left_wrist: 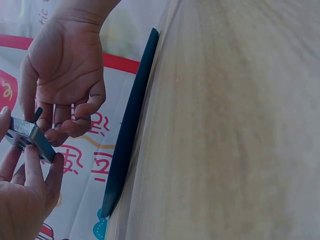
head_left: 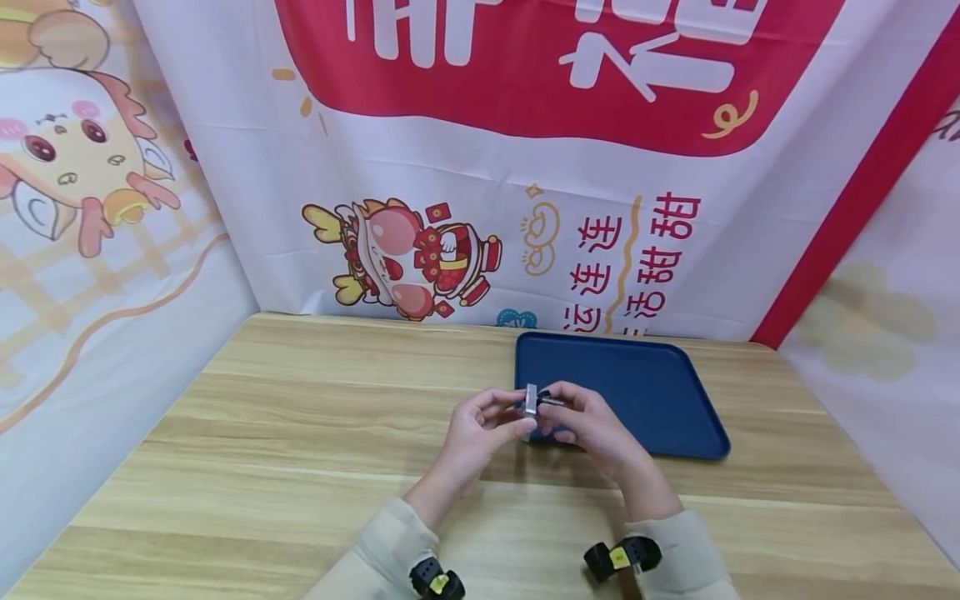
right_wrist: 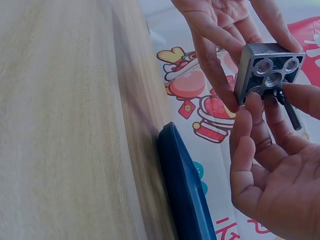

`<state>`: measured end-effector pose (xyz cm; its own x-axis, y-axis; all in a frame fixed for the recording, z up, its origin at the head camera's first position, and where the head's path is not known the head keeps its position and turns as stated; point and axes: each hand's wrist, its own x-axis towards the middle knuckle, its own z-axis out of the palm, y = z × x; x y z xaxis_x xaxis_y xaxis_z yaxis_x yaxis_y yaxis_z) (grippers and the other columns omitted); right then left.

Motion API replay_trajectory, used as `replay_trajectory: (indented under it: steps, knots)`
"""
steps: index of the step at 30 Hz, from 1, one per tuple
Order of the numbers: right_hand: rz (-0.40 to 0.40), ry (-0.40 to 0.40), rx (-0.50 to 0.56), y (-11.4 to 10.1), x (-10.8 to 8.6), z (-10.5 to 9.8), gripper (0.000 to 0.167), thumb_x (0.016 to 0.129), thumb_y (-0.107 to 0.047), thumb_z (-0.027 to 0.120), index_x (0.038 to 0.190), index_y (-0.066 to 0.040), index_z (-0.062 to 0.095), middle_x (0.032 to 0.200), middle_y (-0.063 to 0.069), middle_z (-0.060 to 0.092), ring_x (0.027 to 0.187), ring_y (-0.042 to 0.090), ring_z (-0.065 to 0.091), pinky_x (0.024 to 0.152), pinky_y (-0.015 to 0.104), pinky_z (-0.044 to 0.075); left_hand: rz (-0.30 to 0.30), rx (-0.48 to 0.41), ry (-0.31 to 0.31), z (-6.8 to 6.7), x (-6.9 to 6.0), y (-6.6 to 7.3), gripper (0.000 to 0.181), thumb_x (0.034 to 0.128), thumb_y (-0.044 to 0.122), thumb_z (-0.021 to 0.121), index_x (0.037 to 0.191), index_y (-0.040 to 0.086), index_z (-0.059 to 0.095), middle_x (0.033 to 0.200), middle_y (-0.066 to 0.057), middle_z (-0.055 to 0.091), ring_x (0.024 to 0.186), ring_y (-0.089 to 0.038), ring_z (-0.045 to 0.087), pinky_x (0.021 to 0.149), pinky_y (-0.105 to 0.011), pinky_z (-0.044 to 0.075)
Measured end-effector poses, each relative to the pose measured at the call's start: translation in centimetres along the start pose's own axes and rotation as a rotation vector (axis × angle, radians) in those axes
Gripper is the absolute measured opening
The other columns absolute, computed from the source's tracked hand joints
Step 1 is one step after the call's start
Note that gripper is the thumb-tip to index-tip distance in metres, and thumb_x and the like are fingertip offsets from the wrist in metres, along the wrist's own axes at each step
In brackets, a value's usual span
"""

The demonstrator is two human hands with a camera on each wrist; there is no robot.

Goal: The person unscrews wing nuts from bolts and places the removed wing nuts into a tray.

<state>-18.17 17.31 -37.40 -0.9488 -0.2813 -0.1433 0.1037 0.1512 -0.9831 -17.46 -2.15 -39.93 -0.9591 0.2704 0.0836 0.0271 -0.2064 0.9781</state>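
Above the left edge of the tray (head_left: 637,400), my left hand (head_left: 474,429) grips the metal block (head_left: 531,400) while my right hand (head_left: 600,425) pinches a screw (right_wrist: 293,115) beside it, seemingly for joining, which calls for careful alignment.

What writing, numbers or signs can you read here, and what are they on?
"运连连": red, on the backdrop.
"活甜甜": red, beside it.
"tic": grey, on the side cloth, cut short.
Large white characters on the red panel: cut off.
Yellow wristband labels: too small.
Metal block: no lettering visible.
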Motion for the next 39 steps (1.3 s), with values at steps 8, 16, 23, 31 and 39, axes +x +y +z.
replay_trajectory:
  steps: [8, 16, 23, 31, 39]
  knots:
    - [0.021, 0.145, 0.115, -0.9, 0.0, 0.7, 0.030, 0.103, -0.035, 0.053, 0.118, -0.009, 0.058, 0.112, 0.001, 0.063, 0.099, 0.020, 0.061, 0.098, 0.040, 0.048, -0.025, 0.007, 0.009, -0.1, -0.1, 0.1, 0.038, 0.0864, 0.011, 0.077, 0.122, 0.008, 0.065, 0.131, -0.007, 0.068, 0.117, -0.023, 0.065, 0.095, -0.031, 0.057]
    - [0.140, 0.193, 0.205, -1.0, 0.0, 1.0, 0.034, 0.106, -0.042, 0.043, 0.106, -0.010, 0.055, 0.093, 0.000, 0.061, 0.084, 0.017, 0.061, 0.079, 0.027, 0.049, -0.014, 0.023, 0.013, -0.1, -0.2, 0.2, 0.039, 0.0865, 0.012, 0.077, 0.122, 0.006, 0.065, 0.132, -0.008, 0.067, 0.119, -0.024, 0.064, 0.097, -0.031, 0.056]
    - [0.149, 0.087, 0.247, -0.9, -0.1, 1.1, 0.033, 0.106, -0.044, 0.041, 0.101, -0.014, 0.053, 0.074, -0.002, 0.059, 0.071, 0.013, 0.056, 0.066, 0.022, 0.044, -0.003, 0.022, 0.001, -0.1, -0.2, 0.1, 0.038, 0.0873, 0.011, 0.076, 0.123, 0.004, 0.064, 0.133, -0.010, 0.066, 0.119, -0.025, 0.064, 0.097, -0.030, 0.056]
    - [0.142, 0.091, 0.267, -0.8, 0.1, 1.2, 0.026, 0.107, -0.034, 0.043, 0.103, -0.013, 0.057, 0.075, -0.001, 0.060, 0.073, 0.013, 0.056, 0.068, 0.022, 0.046, -0.022, 0.022, 0.004, -0.1, -0.2, 0.2, 0.039, 0.0866, 0.014, 0.077, 0.123, 0.008, 0.065, 0.133, -0.006, 0.067, 0.118, -0.023, 0.064, 0.097, -0.030, 0.056]
    - [0.096, 0.069, 0.269, -0.5, 0.1, 0.7, 0.020, 0.104, -0.032, 0.050, 0.103, -0.014, 0.059, 0.086, -0.001, 0.064, 0.084, 0.014, 0.060, 0.084, 0.025, 0.053, -0.026, 0.008, 0.004, -0.1, -0.2, 0.2, 0.039, 0.0866, 0.013, 0.077, 0.123, 0.008, 0.064, 0.134, -0.006, 0.066, 0.119, -0.024, 0.064, 0.096, -0.031, 0.057]
